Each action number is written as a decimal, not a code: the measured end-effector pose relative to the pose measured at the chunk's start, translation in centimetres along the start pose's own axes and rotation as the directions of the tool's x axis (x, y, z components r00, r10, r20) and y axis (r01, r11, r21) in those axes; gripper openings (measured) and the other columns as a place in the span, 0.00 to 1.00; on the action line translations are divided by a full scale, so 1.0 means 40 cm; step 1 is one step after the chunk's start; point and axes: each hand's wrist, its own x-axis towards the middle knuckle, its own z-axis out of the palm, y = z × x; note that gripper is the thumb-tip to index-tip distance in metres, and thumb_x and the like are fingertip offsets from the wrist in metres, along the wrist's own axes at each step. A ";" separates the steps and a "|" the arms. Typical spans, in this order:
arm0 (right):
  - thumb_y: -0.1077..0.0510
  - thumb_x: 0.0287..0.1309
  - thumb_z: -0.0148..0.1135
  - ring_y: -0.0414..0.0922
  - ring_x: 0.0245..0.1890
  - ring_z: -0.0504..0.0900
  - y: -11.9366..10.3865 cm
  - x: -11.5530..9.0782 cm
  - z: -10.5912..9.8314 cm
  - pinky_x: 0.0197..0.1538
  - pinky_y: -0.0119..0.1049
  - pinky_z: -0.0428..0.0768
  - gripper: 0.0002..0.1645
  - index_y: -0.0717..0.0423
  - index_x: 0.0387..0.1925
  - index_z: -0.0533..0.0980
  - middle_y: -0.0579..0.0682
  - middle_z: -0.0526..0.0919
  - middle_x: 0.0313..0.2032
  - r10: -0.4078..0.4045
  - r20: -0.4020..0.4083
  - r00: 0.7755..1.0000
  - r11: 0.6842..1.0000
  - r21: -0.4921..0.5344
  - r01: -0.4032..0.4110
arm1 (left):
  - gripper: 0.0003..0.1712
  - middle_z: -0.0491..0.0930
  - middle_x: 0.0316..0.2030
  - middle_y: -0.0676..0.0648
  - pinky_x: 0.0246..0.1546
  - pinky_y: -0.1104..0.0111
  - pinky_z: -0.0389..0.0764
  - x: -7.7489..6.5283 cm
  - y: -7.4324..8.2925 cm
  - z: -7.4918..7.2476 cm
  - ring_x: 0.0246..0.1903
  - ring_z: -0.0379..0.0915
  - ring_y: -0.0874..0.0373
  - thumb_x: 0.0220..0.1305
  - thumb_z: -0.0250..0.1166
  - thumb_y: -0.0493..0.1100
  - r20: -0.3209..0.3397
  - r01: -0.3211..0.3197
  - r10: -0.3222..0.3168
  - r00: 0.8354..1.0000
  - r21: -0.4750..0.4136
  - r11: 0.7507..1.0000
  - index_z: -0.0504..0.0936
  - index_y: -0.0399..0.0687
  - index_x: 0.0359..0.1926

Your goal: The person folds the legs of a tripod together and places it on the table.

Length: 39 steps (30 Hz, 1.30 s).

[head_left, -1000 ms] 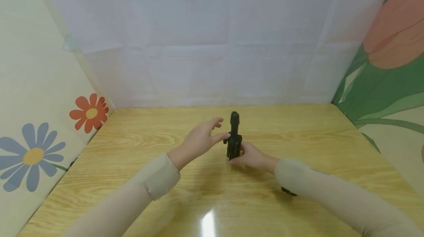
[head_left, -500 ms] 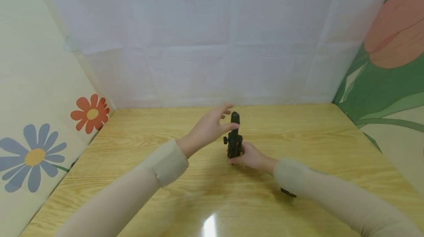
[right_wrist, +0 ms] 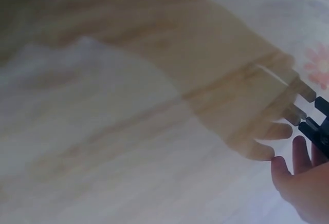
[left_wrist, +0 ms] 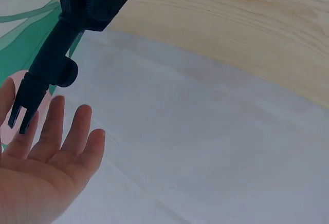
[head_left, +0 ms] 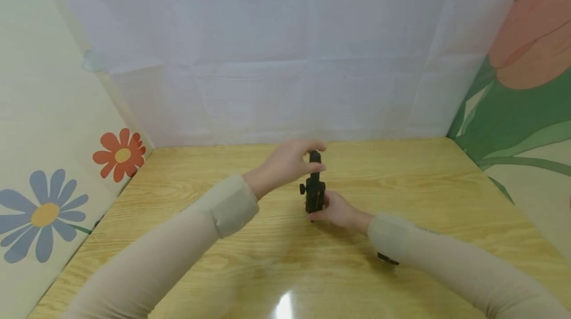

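Observation:
A small black tripod (head_left: 314, 194) with its legs folded together stands upright near the middle of the table. My right hand (head_left: 339, 210) grips its lower part, and in the right wrist view the fingers lie by the dark leg ends (right_wrist: 314, 131). Around the tripod's top my left hand (head_left: 289, 160) is held with fingers spread. In the left wrist view, the forked top end (left_wrist: 26, 103) lies between thumb and fingers (left_wrist: 77, 131), which stay fairly straight. Whether the thumb touches it, I cannot tell. A side knob (head_left: 303, 188) sticks out leftward.
The wood-grain table (head_left: 214, 259) is glossy and shows a bright reflection near the front. A white sheet (head_left: 250, 51) hangs along the back edge. Flower-patterned panels (head_left: 44, 86) flank the table. Something dark (head_left: 388, 258) shows beneath the right sleeve.
My left hand has moved up and to the right, from beside the tripod's middle to around its top. The right hand keeps its hold in the same place.

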 end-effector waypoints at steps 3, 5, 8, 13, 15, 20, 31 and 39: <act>0.66 0.56 0.69 0.54 0.55 0.77 -0.004 -0.003 0.000 0.62 0.54 0.68 0.25 0.71 0.54 0.74 0.62 0.81 0.51 0.011 -0.008 1.000 1.000 0.002 -0.011 | 0.24 0.78 0.54 0.48 0.53 0.60 0.75 0.000 0.001 -0.008 0.53 0.74 0.54 0.65 0.66 0.47 0.020 0.000 -0.001 1.000 0.021 1.000 0.77 0.46 0.60; 0.66 0.56 0.69 0.53 0.53 0.77 -0.004 -0.004 -0.002 0.61 0.53 0.69 0.24 0.71 0.53 0.74 0.61 0.81 0.50 0.006 -0.008 1.000 1.000 -0.012 -0.006 | 0.21 0.80 0.50 0.48 0.49 0.60 0.77 -0.002 0.001 -0.016 0.48 0.76 0.55 0.65 0.67 0.46 0.032 0.005 -0.006 0.999 0.029 1.000 0.79 0.45 0.57; 0.66 0.55 0.69 0.53 0.51 0.78 -0.004 -0.007 -0.007 0.58 0.52 0.72 0.24 0.71 0.53 0.74 0.60 0.81 0.48 -0.008 -0.011 1.000 0.999 -0.043 0.007 | 0.18 0.81 0.45 0.48 0.44 0.62 0.78 -0.005 -0.001 -0.027 0.42 0.77 0.57 0.63 0.68 0.45 0.039 -0.002 -0.001 0.999 0.060 0.998 0.81 0.44 0.53; 0.65 0.55 0.69 0.55 0.53 0.77 -0.006 -0.014 -0.023 0.57 0.54 0.73 0.28 0.66 0.58 0.73 0.58 0.80 0.51 -0.001 -0.006 1.000 0.995 -0.098 0.000 | 0.17 0.82 0.40 0.48 0.40 0.63 0.77 -0.016 -0.019 -0.042 0.36 0.76 0.57 0.61 0.70 0.45 0.033 -0.008 0.005 0.999 0.101 0.995 0.83 0.42 0.48; 0.64 0.55 0.70 0.56 0.55 0.76 -0.006 -0.017 -0.030 0.58 0.55 0.71 0.30 0.64 0.60 0.72 0.58 0.79 0.53 0.002 0.004 1.000 0.994 -0.111 -0.002 | 0.16 0.82 0.39 0.48 0.39 0.63 0.77 -0.024 -0.029 -0.046 0.36 0.76 0.57 0.61 0.70 0.45 0.027 -0.003 0.000 1.000 0.103 0.995 0.83 0.42 0.46; 0.62 0.54 0.71 0.58 0.58 0.73 -0.008 -0.027 -0.043 0.61 0.59 0.67 0.30 0.61 0.59 0.73 0.58 0.78 0.55 0.004 0.022 1.000 0.990 -0.141 0.000 | 0.13 0.82 0.37 0.50 0.36 0.63 0.76 -0.050 -0.054 -0.052 0.33 0.75 0.57 0.59 0.71 0.45 0.019 0.014 -0.016 1.000 0.086 0.996 0.85 0.43 0.42; 0.62 0.52 0.72 0.56 0.50 0.76 -0.024 -0.051 -0.072 0.54 0.55 0.74 0.28 0.65 0.54 0.74 0.56 0.79 0.47 -0.014 0.008 1.000 0.965 -0.262 0.016 | 0.16 0.84 0.41 0.47 0.45 0.58 0.77 -0.097 -0.104 -0.050 0.41 0.78 0.54 0.59 0.71 0.44 0.003 0.035 -0.035 0.999 0.080 0.996 0.84 0.40 0.45; 0.62 0.51 0.72 0.56 0.51 0.74 -0.034 -0.060 -0.078 0.52 0.52 0.76 0.32 0.65 0.58 0.72 0.58 0.78 0.51 0.016 -0.016 1.000 0.956 -0.293 -0.020 | 0.16 0.84 0.41 0.46 0.42 0.59 0.78 -0.113 -0.128 -0.044 0.37 0.78 0.55 0.59 0.72 0.44 -0.014 0.008 -0.007 1.000 0.083 0.997 0.85 0.39 0.45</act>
